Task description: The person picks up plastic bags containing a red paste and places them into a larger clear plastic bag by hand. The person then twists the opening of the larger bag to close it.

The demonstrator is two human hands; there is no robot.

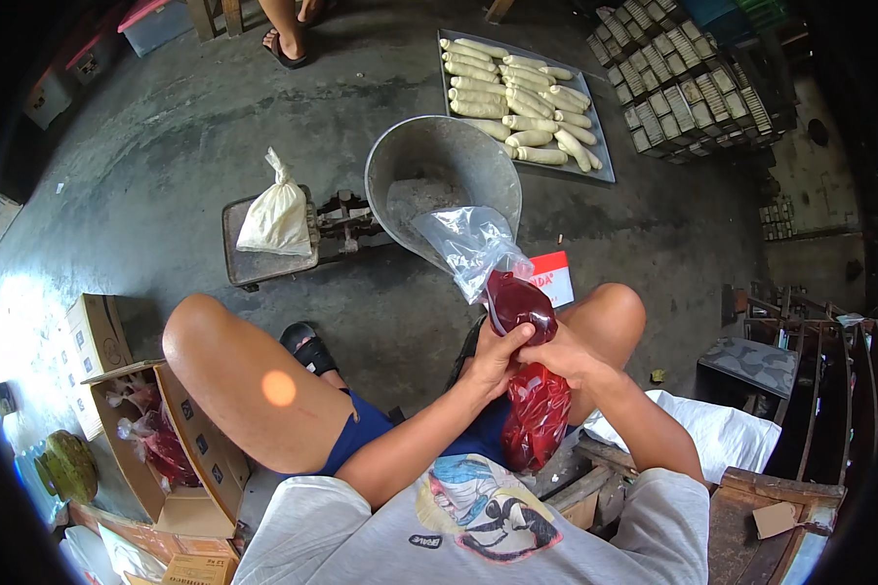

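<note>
A long clear plastic bag of dark red, glossy paste [537,414] lies upright between my knees, pinched in at its middle. Around that narrow part both my hands are closed: my left hand [498,359] with its thumb up along the bag, my right hand [568,357] wrapped from the other side. Above them bulges a rounded lump of the paste. The bag's loose, clear open end [468,249] rests over the lip of a grey metal scoop pan [444,132]. That pan sits on a balance scale [346,229], whose other plate bears a tied bag of off-white stuff [275,219].
A tray of pale dough rolls [527,102] lies on the floor ahead. Stacked metal moulds [683,83] stand far right. At left, an open cardboard box [171,444] holds bagged red paste. A white sack [702,434] lies by my right side. Another person's foot [285,47] shows far ahead.
</note>
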